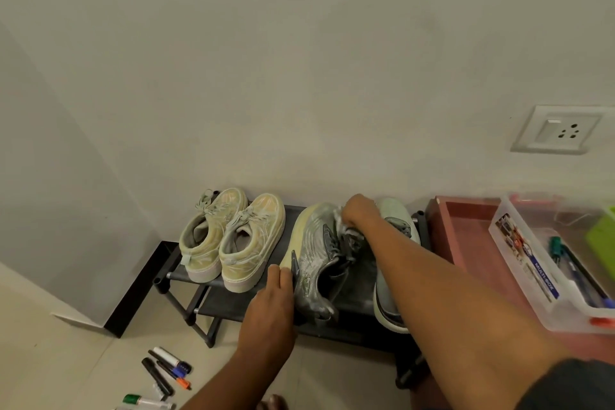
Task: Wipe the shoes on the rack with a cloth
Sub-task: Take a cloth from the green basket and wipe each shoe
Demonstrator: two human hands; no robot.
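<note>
Grey shoe point(312, 263) tipped on rack point(233, 301) | left hand point(271, 306) flat, steadying sole | right hand point(361, 213) apparently bunching soft cloth point(342, 221) | light, floppy upper; hold by sole

1. Cloth point(342, 221) mostly buried under right hand point(361, 211); only a pale scrap showing.
2. Right-most shoe point(394, 220) crossed by the forearm, middle hidden.
3. Left hand point(271, 303) covering the grey shoe point(316, 260) at its heel side; fingertips out of sight.
4. Clear plastic box point(532, 276) cut by the right edge; label print too small to read.
5. Markers point(166, 373) cut off at the bottom edge.
</note>
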